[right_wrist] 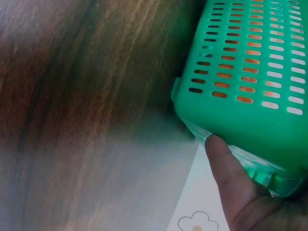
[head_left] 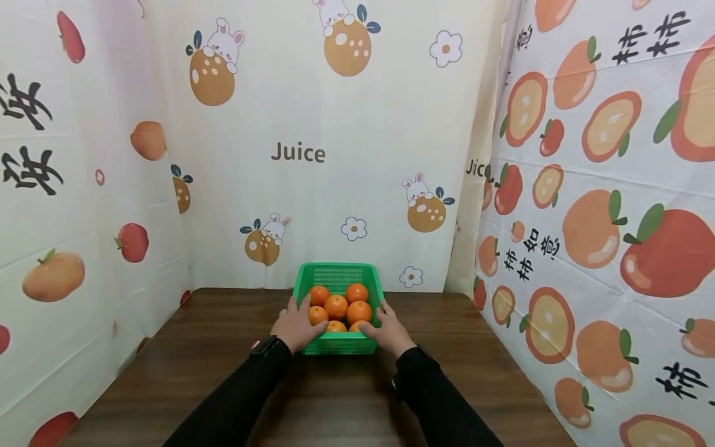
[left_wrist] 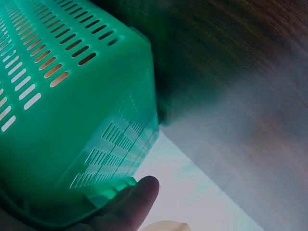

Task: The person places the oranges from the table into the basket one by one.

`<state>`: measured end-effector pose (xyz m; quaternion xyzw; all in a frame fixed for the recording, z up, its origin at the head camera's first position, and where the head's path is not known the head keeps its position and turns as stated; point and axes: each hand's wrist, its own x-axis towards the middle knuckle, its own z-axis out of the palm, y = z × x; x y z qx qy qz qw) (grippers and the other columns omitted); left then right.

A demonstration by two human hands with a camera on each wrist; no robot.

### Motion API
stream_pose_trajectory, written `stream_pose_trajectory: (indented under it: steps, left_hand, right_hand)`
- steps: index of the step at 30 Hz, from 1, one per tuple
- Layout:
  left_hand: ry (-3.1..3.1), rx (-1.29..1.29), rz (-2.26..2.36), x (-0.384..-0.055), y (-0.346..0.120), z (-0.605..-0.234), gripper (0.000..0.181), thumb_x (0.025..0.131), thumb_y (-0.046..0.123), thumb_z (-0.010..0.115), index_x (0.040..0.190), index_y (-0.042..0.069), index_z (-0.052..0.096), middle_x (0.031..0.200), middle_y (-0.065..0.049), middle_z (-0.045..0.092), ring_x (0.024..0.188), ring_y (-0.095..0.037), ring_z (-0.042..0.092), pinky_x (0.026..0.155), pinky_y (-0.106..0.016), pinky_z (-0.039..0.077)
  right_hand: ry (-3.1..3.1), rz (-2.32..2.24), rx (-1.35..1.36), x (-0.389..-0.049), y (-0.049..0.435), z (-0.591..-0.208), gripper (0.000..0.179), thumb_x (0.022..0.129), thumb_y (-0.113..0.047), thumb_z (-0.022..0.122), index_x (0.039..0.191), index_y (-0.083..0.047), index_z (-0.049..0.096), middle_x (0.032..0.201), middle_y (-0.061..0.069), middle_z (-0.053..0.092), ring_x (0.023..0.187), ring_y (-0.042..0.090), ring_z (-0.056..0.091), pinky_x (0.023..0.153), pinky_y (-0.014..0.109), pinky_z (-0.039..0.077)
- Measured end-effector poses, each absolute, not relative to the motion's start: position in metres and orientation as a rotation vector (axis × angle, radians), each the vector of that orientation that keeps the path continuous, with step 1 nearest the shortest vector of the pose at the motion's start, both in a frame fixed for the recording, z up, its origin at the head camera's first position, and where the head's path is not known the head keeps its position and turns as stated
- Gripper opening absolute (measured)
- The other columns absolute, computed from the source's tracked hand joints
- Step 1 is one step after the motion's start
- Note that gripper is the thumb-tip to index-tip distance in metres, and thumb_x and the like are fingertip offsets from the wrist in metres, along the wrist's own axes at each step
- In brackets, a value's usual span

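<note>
A green plastic basket (head_left: pixel 339 347) with slotted walls stands toward the far edge of the table, holding several oranges (head_left: pixel 336 307). My left hand (head_left: pixel 293 325) grips its left side near the front corner, thumb reaching over the rim. At the opposite side, my right hand (head_left: pixel 393 335) holds the rim in the same way, thumb inward beside the fruit. In the left wrist view one finger (left_wrist: pixel 139 195) lies along the outer wall under the rim. A finger (right_wrist: pixel 225 166) of the right hand presses the outside of the basket in the right wrist view.
The dark wooden table (head_left: pixel 223 347) runs back to a cream cloth (head_left: pixel 313 205) printed with rabbits, fruit and flowers. Fruit-patterned cloths hang along the left (head_left: pixel 106 267) and right (head_left: pixel 536 267) sides.
</note>
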<state>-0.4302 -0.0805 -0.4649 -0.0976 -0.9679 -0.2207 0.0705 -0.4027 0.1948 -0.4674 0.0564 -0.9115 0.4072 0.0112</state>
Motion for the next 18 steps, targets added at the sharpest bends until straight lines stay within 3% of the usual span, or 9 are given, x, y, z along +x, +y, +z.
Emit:
stream_pose_trajectory:
  steps: [18]
  left_hand:
    - [-2.891,-0.287,-0.689,-0.4348,-0.0820,-0.4712,0.095,0.095,0.070,0.059,0.169,0.017,0.031,0.169,-0.032,0.027,0.132,-0.051,0.052,0.097,-0.065,0.054]
  right_hand:
    - [-2.864,1.235,0.147,-0.4074,0.1933,-0.4703,0.089,0.104,-0.054,0.064,0.163,0.005,0.034,0.180,0.016,0.008,0.160,0.045,0.027,0.125,0.063,0.033]
